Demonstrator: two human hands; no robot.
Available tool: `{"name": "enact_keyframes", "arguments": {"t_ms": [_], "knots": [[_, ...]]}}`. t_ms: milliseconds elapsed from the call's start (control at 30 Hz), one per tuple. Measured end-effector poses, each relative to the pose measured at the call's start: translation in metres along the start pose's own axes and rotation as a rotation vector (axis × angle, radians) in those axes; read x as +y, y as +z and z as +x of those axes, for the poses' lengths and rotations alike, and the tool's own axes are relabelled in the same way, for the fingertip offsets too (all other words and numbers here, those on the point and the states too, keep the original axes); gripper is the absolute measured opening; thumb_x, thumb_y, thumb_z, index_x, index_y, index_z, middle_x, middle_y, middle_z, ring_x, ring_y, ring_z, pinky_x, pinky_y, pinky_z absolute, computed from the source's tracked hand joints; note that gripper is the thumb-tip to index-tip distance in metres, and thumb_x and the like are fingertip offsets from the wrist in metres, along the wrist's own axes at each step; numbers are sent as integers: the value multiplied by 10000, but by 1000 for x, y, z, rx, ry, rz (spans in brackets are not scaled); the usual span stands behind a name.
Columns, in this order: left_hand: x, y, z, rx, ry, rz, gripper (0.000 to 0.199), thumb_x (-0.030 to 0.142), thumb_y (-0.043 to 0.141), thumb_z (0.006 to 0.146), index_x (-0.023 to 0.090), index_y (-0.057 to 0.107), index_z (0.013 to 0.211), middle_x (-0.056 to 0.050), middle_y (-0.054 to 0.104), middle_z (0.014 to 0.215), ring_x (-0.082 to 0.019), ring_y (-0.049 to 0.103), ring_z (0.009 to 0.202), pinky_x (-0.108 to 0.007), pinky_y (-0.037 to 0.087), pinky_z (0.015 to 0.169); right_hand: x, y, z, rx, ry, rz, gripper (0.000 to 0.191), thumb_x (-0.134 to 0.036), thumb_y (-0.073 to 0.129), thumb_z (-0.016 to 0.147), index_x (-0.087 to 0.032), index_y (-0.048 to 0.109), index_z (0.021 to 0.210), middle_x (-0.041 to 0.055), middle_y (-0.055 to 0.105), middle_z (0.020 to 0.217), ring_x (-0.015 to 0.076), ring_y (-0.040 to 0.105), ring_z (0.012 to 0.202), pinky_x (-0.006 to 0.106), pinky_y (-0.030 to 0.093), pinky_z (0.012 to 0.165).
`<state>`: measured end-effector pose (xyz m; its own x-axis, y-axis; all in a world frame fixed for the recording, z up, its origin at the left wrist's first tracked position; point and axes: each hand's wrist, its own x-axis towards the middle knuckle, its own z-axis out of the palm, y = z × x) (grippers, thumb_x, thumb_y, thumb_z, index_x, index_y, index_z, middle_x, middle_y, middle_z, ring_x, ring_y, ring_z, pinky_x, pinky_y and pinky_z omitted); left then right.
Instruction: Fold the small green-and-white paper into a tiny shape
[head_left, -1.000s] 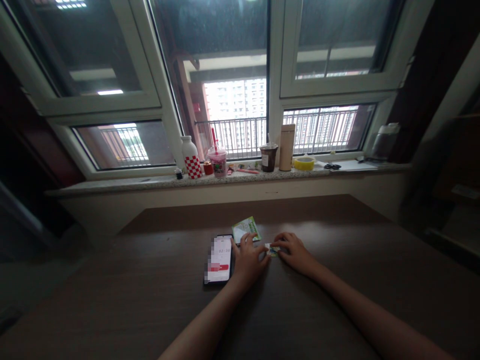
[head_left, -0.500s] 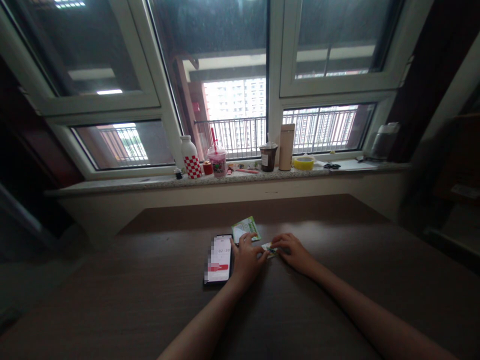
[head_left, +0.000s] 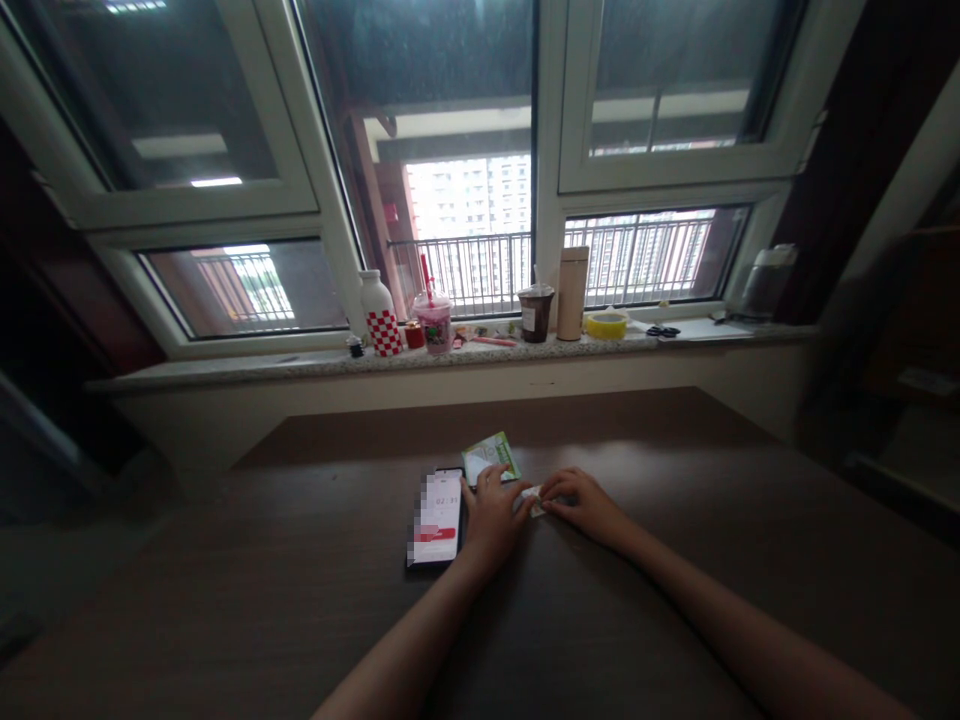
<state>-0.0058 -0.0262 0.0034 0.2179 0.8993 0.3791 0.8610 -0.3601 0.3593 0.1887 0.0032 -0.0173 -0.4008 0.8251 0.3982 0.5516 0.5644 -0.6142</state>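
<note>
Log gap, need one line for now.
left hand: at small piece; right hand: at same piece; phone: beside left hand; green-white packet: near phone

Small piece [head_left: 535, 495] right of phone [head_left: 443, 515]

Left grip [head_left: 495, 513], right grip [head_left: 583, 503] hold 1 small card [head_left: 535, 508]; phone [head_left: 441, 515], packet [head_left: 487, 455] near left.

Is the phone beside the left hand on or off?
On: the smartphone glows white, showing digits above a red bar.
</note>
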Motion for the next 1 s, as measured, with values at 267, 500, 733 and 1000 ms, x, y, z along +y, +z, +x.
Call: {"name": "enact_keyframes", "arguments": {"t_ms": [267, 500, 733, 1000], "knots": [[-3, 6, 0, -3, 12, 37, 254, 473, 501, 904, 377, 730, 958, -23, 480, 1400, -314, 313, 1342, -712, 45, 1070, 3, 2, 1, 8, 6, 37, 115, -326, 650, 827, -241, 721, 795, 30, 727, 947, 217, 599, 974, 383, 392, 928], [-1, 2, 1, 5, 14, 66, 177, 424, 584, 869, 351, 745, 885, -23, 504, 1381, -305, 325, 1337, -698, 53, 1080, 5, 3, 1, -9, 25, 25, 105, -335, 656, 814, -254, 719, 791, 26, 725, 958, 232, 579, 1018, 394, 376, 950], [-1, 1, 6, -10, -19, 94, 166, 450, 603, 849, 360, 740, 879, -6, 491, 1393, -336, 298, 1341, -731, 75, 1054, 4, 3, 0, 33, 90, 8, 154, -355, 678, 787, -244, 697, 892, 32, 695, 951, 227, 578, 992, 364, 393, 909], [0, 1, 8, -21, -21, 100, 135, 434, 628, 835, 355, 731, 874, -3, 495, 1386, -335, 297, 1341, -746, 64, 1042, -4, 3, -2, 25, 33, -48, 51, -266, 619, 835, -228, 651, 824, 26, 680, 906, 210, 574, 949, 364, 384, 902]]}}
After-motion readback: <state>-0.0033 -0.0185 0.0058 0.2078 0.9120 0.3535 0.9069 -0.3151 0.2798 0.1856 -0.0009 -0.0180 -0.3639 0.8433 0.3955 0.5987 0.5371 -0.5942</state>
